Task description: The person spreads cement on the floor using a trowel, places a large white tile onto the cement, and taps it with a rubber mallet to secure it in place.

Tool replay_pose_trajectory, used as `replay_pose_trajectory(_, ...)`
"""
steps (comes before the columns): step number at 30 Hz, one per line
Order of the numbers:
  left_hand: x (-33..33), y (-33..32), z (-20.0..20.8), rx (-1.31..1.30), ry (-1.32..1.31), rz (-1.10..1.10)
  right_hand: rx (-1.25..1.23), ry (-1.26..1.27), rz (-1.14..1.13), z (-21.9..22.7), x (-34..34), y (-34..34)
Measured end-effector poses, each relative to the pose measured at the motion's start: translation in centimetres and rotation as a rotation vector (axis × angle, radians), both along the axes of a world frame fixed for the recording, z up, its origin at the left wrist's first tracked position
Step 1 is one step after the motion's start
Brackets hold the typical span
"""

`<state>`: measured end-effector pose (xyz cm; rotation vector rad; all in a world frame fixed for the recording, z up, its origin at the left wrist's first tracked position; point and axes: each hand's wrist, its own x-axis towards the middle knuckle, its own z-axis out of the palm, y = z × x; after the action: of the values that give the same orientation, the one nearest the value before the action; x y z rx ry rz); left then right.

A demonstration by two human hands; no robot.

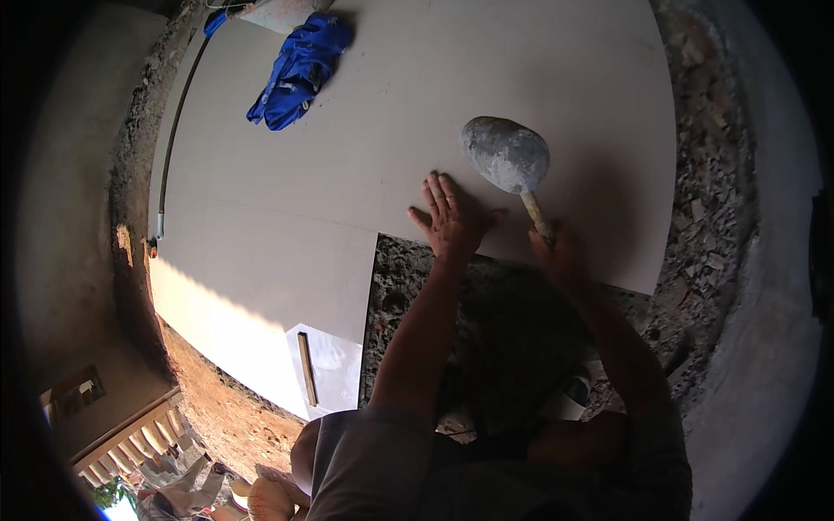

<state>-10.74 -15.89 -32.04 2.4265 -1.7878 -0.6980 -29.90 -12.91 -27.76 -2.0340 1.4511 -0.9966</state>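
In my right hand (563,256) is a mallet (506,154) with a grey, dusty, rounded head and a short wooden handle. Its head is over the large pale floor tile (599,78); whether it touches the surface I cannot tell. My left hand (453,219) rests flat on the same tile near its front edge, fingers spread, to the left of the mallet. Just below both hands the tile ends, and dark, rough ground (504,304) shows between my forearms.
A crumpled blue cloth (304,69) lies at the far left on the tiles. A long dark rod (178,122) runs along the left edge. Nearer, a wooden strip (307,368) lies on a white sheet (334,365). Rubble (708,217) lines the right wall.
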Motion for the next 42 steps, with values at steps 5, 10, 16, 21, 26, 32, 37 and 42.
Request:
replay_pose_trajectory(5,-0.1,0.0,-0.4,-0.098,0.005,0.017,0.329,0.126,-0.041,0.7,0.4,-0.9)
replay_pose_trajectory(10,-0.2,0.1,-0.5,-0.078,0.019,0.006,0.295,0.017,-0.050,1.1,1.3,-4.0)
replay_pose_trajectory(16,0.1,0.2,-0.2,-0.029,0.017,-0.014,0.351,0.081,-0.080,0.0,2.8,-6.5)
replay_pose_trajectory(21,0.2,0.2,-0.7,-0.027,-0.037,-0.025,0.253,0.330,0.018,-1.2,4.4,-6.1)
replay_pose_trajectory(26,0.3,0.3,-1.0,-0.032,-0.067,-0.028,0.204,0.161,0.067,-1.0,4.8,-5.9)
replay_pose_trajectory(32,0.3,0.1,-0.3,0.013,-0.061,-0.016,0.250,0.125,0.038,-0.9,3.8,-5.3)
replay_pose_trajectory(37,-0.2,0.5,-0.4,-0.021,-0.030,-0.031,0.304,0.392,-0.035,0.8,-1.5,-2.7)
replay_pose_trajectory(42,-0.6,0.2,-0.6,-0.030,-0.033,-0.014,0.296,0.064,-0.228,3.3,-7.9,3.6)
